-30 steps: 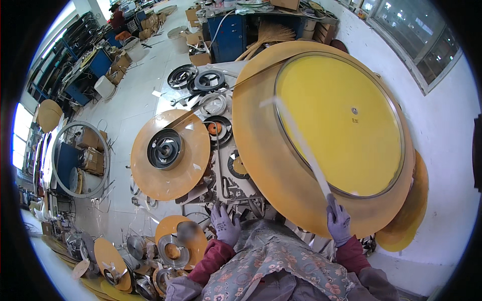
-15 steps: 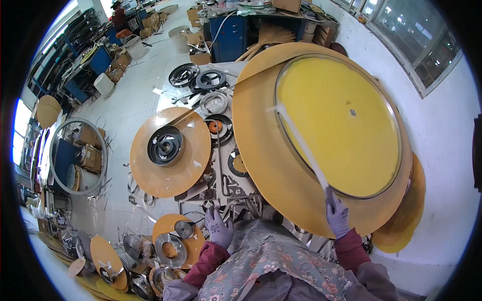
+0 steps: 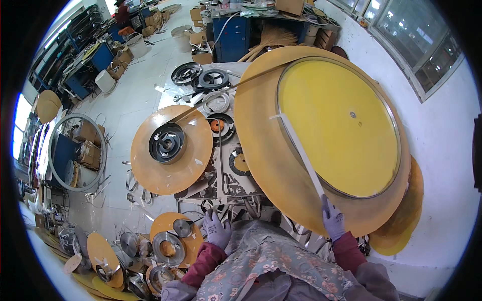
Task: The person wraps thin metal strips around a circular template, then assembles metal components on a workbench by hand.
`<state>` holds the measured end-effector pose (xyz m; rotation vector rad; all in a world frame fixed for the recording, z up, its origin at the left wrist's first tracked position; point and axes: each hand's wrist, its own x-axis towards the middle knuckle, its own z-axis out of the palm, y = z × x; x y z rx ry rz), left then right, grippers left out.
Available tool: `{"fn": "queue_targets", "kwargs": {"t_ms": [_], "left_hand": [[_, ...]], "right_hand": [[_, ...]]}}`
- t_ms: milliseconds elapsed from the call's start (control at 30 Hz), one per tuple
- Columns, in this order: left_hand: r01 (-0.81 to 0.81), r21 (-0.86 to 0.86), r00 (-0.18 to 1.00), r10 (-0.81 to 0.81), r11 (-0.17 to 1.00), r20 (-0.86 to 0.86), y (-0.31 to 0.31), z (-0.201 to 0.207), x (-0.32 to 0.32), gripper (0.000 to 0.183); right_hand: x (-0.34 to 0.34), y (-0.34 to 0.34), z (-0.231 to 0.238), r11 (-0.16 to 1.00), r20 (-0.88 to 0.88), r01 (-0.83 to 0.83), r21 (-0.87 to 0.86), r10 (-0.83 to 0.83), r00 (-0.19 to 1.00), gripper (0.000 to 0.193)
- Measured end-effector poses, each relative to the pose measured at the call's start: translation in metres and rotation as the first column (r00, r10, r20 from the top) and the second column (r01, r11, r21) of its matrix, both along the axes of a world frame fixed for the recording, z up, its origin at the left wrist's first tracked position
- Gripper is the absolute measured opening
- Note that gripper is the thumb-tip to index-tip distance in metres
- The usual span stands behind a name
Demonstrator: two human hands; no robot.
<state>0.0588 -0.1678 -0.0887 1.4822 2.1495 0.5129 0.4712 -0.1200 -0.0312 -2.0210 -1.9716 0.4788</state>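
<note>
My right hand, in a grey glove, grips one end of a long pale flat stick with a short bent tip. The stick slants across the large tan disc, its tip close to the left rim of the round yellow plate on top. A thin strip runs from the plate's rim to a coil of strip on a smaller tan disc at left. My gloved left hand is by the table's front edge, fingers apart, seemingly holding nothing.
Between the two discs are a bent metal rod and several dark and pale rings on the table. More discs and metal rings crowd the lower left. A wall stands at right. Far off, a person is partly seen.
The yellow plate has turned: a small mark has moved from above its centre bolt to below it. The stick's tip sits slightly lower in view. My left hand has barely moved.
</note>
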Motion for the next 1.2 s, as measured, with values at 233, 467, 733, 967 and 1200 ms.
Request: {"fn": "queue_targets", "kwargs": {"t_ms": [233,467,733,967,1200], "left_hand": [[0.006,0.064,1.000,-0.006,0.998,-0.009,0.001,0.005,0.000,0.062],[0.171,0.245,0.984,-0.152,0.954,-0.096,0.058,0.032,0.024,0.061],[0.432,0.213,0.901,-0.407,0.876,-0.150,0.196,0.011,0.147,0.069],[0.436,0.044,0.863,-0.404,0.899,-0.303,0.252,-0.001,0.205,0.075],[0.455,0.162,0.876,-0.408,0.876,-0.257,0.240,0.017,0.212,0.073]], "right_hand": [[-0.004,-0.001,0.002,0.949,0.237,-0.245,0.197,0.197,0.951,0.053],[-0.005,-0.009,0.022,0.969,-0.022,-0.026,0.244,0.032,0.999,0.053],[0.029,-0.016,0.047,0.958,-0.190,0.284,0.042,-0.271,0.944,0.039],[0.209,-0.055,0.001,0.673,-0.339,0.678,0.294,-0.590,0.733,0.042],[0.272,-0.058,-0.045,0.555,-0.093,0.790,0.259,-0.800,0.593,0.044]]}}
